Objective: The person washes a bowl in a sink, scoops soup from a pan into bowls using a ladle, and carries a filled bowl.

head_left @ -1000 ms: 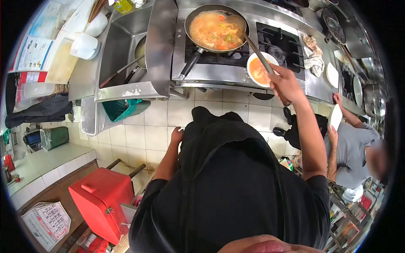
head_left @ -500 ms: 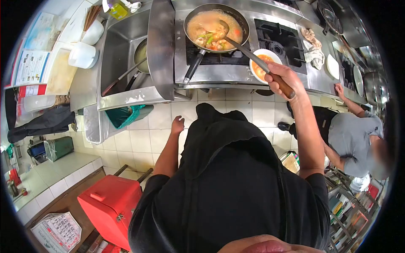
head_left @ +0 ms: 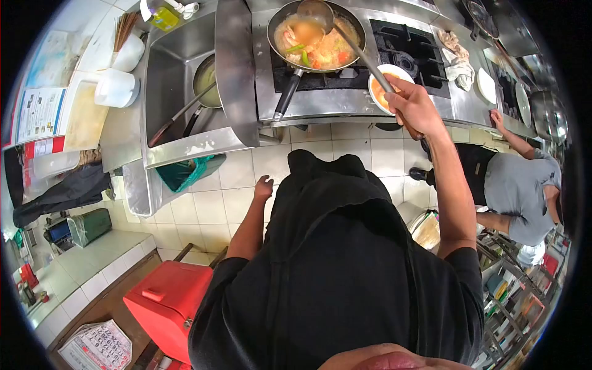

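Steel stove (head_left: 327,103), ahead of your hands. Right hand (head_left: 414,110): closed round ladle (head_left: 364,57), whose cup reaches the pan (head_left: 288,92). Stew (head_left: 338,52): inside pan, beyond that hand. Bowl (head_left: 399,71): just beneath it, stove's front edge; a careless knock could tip it. Left hand (head_left: 263,187): half open, seemingly empty. Unclear: cup's load. Hidden: bowl's right part.

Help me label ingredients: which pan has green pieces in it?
The stove pan, beneath the ladle in the right hand: green pieces lie inside; the sink pan shows pale liquid without any.
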`<state>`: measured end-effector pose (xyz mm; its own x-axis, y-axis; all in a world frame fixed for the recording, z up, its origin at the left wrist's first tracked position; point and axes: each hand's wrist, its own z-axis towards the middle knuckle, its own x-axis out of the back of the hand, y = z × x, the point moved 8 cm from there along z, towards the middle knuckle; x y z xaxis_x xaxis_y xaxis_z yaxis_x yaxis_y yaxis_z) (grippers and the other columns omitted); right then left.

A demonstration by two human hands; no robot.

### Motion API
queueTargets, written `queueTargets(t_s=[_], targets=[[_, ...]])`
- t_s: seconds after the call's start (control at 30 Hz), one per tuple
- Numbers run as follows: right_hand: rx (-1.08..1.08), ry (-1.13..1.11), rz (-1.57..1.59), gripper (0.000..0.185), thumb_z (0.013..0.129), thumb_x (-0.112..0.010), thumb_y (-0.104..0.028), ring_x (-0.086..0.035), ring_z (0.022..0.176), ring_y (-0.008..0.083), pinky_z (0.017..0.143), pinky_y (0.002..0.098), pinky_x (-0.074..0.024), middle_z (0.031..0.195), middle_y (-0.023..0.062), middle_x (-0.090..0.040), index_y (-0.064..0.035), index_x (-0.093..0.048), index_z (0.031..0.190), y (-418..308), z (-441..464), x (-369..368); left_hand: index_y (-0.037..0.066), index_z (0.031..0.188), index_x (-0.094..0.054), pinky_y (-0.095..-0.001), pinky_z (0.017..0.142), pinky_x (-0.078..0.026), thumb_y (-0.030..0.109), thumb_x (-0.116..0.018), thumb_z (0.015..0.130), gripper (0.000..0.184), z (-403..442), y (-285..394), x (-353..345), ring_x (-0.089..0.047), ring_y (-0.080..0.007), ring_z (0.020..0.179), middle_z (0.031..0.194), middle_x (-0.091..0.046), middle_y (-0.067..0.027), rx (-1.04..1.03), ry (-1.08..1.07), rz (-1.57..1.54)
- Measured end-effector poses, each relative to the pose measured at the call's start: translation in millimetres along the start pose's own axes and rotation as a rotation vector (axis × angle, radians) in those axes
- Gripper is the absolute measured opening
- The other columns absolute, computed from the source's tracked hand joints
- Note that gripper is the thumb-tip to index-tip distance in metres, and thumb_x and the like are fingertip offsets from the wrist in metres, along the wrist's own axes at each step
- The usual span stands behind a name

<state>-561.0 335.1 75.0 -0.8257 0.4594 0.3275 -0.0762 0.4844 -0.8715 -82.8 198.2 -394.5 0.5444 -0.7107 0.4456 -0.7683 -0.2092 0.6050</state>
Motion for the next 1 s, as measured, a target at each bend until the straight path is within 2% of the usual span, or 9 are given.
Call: queueTargets(t_s=[0.1, 0.13, 0.17, 0.23, 0.33, 0.47, 0.7, 0.8, 1.0], targets=[[0.014, 0.087, -0.154, 0.05, 0.091, -0.061, -0.012, -0.044, 0.049, 0.0063, 0.044, 0.0241, -0.0362, 0.066, -0.0005, -0.051, -0.0003, -0.049, 0.138, -7, -7, 8, 0.001, 0.122, -0.058, -0.0383, 0.063, -0.053, 0.028, -0.061, 0.086, 0.046, 25, -28, 6, -0.065, -0.0264, 0.06, 0.075, -0.068, -0.0194, -0.082, 0.017, 0.015], [0.018, 0.103, -0.182, 0.05, 0.091, -0.061, -0.012, -0.044, 0.049, 0.0063, 0.044, 0.0241, -0.0361, 0.066, -0.0004, -0.051, -0.0008, -0.049, 0.138, -8, -11, 12, 0.001, 0.122, -0.059, -0.0385, 0.063, -0.053, 0.028, -0.061, 0.086, 0.045, 21, -14, 12, -0.065, -0.0267, 0.061, 0.074, -0.068, -0.0191, -0.115, 0.023, 0.017], [0.021, 0.117, -0.211, 0.05, 0.091, -0.061, -0.011, -0.044, 0.049, 0.0063, 0.044, 0.0242, -0.0361, 0.065, -0.0003, -0.051, -0.0013, -0.049, 0.139, -9, -14, 14, 0.002, 0.122, -0.059, -0.0379, 0.062, -0.052, 0.028, -0.061, 0.086, 0.044, 16, -11, 16, -0.065, -0.0262, 0.06, 0.07, -0.067, -0.0169, -0.025, 0.009, -0.005], [0.009, 0.133, -0.183, 0.05, 0.091, -0.061, -0.011, -0.043, 0.049, 0.0056, 0.044, 0.0237, -0.0347, 0.063, -0.0008, -0.051, -0.0019, -0.05, 0.138, -5, -20, 15, 0.002, 0.122, -0.058, -0.0368, 0.058, -0.051, 0.027, -0.061, 0.086, 0.044, 11, -1, 26, -0.065, -0.0247, 0.058, 0.066, -0.066, -0.0147, -0.021, 0.014, -0.028], [0.001, 0.132, -0.111, 0.049, 0.091, -0.062, -0.011, -0.043, 0.049, 0.0046, 0.045, 0.0231, -0.0332, 0.062, -0.0016, -0.051, -0.0017, -0.05, 0.138, 8, -19, 8, 0.002, 0.124, -0.057, -0.0359, 0.052, -0.051, 0.027, -0.062, 0.087, 0.045, 7, 2, 31, -0.062, -0.022, 0.054, 0.07, -0.066, -0.0149, 0.029, 0.041, -0.068], [-0.006, 0.081, -0.226, 0.049, 0.091, -0.059, -0.011, -0.045, 0.048, 0.0067, 0.045, 0.0244, -0.0364, 0.064, 0.0008, -0.053, -0.0001, -0.05, 0.137, 20, -32, 4, 0.002, 0.126, -0.055, -0.0351, 0.047, -0.051, 0.026, -0.062, 0.087, 0.046, -7, 12, 26, -0.062, -0.0203, 0.054, 0.074, -0.066, -0.0138, 0.065, 0.061, -0.145], [-0.183, -0.032, 0.241, 0.05, 0.094, -0.057, -0.017, -0.048, 0.047, 0.0089, 0.042, 0.0249, -0.0385, 0.064, 0.0001, -0.055, 0.0003, -0.047, 0.139, 22, -39, -10, 0.003, 0.127, -0.056, -0.0348, 0.048, -0.053, 0.026, -0.063, 0.086, 0.047, -29, 9, 6, -0.062, -0.0199, 0.054, 0.071, -0.065, -0.013, 0.103, 0.058, -0.116], [-0.213, -0.12, 0.354, 0.05, 0.095, -0.056, -0.018, -0.048, 0.046, 0.0099, 0.039, 0.0245, -0.0374, 0.066, 0.0024, -0.055, -0.0001, -0.045, 0.14, 28, -35, -16, 0.003, 0.127, -0.056, -0.0354, 0.048, -0.053, 0.026, -0.061, 0.085, 0.047, -28, 13, 1, -0.062, -0.0208, 0.054, 0.072, -0.066, -0.014, 0.088, 0.071, -0.12], [-0.334, -0.157, 0.687, 0.047, 0.097, -0.054, -0.017, -0.044, 0.044, 0.0098, 0.037, 0.0214, -0.0332, 0.07, 0.0072, -0.054, -0.0013, -0.044, 0.139, 38, -48, 1, 0.002, 0.126, -0.056, -0.0357, 0.048, -0.052, 0.025, -0.061, 0.085, 0.047, -26, 23, -6, -0.063, -0.0211, 0.054, 0.074, -0.066, -0.0154, 0.068, 0.091, -0.15]])
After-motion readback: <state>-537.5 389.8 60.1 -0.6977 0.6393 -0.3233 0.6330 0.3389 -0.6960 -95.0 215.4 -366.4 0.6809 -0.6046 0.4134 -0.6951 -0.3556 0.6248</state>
